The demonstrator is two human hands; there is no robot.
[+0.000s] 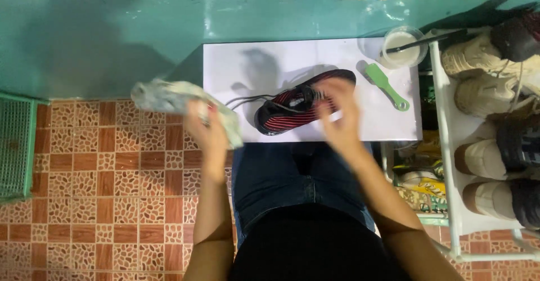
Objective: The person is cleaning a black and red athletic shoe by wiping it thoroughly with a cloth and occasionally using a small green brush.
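Note:
A black and red striped shoe (292,111) lies on its side on a white board (236,61) across my lap, its loose lace trailing to the left. My right hand (338,112) hovers over the shoe's toe end, blurred, fingers spread. My left hand (207,128) is left of the board and grips a crumpled pale cloth (169,98) that hangs out both sides of the fist.
A green brush (387,85) lies on the board's right part. A clear bowl (403,47) of whitish liquid with a dark stick in it stands at the back right corner. A white rack (444,146) with several shoes stands at right. A green basket (16,146) sits on the tiled floor at left.

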